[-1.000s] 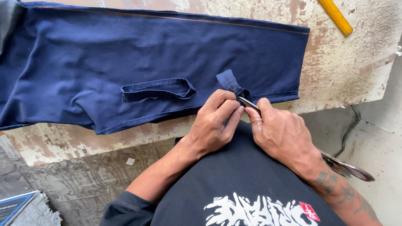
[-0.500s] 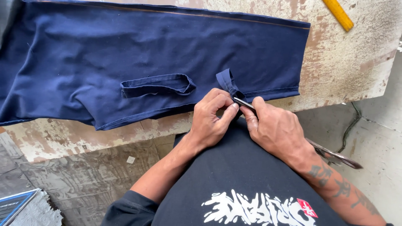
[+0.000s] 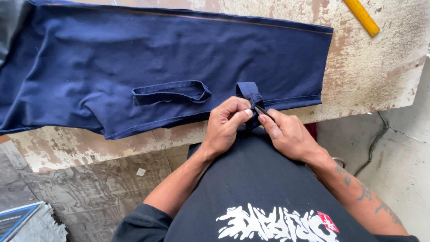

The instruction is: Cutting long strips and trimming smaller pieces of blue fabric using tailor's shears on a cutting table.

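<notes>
Two hands meet at the bench's near edge, just right of centre. Left hand (image 3: 226, 127): fingers curled, thumb and forefinger pinched together on a short navy fabric loop (image 3: 249, 91) where it folds over the hem. Right hand (image 3: 289, 134): fingers closed around a slim dark metal tool (image 3: 263, 112); only its pointed tip shows, aimed toward 10 o'clock and touching the loop just beside the left thumb. Tool's handle hidden inside the fist, so its kind is hard to make out.

Navy garment (image 3: 170, 58) lies flat on the bench, running from 9 o'clock to 2 o'clock of the hands; its left end is cut off by the frame edge. Loops counted: two, the pinched one and a longer flat one (image 3: 172, 92) at 9 o'clock of the hands, lying on the cloth.

Bench (image 3: 380, 67): worn, paint flaking. One yellow ruler (image 3: 362, 17) at 1 o'clock, far corner, top end cut off.

Black printed shirt (image 3: 264, 197) fills 6 o'clock, hiding the floor below the hands. One blue-edged object (image 3: 15, 217) at 8 o'clock, mostly out of frame, unidentifiable.
</notes>
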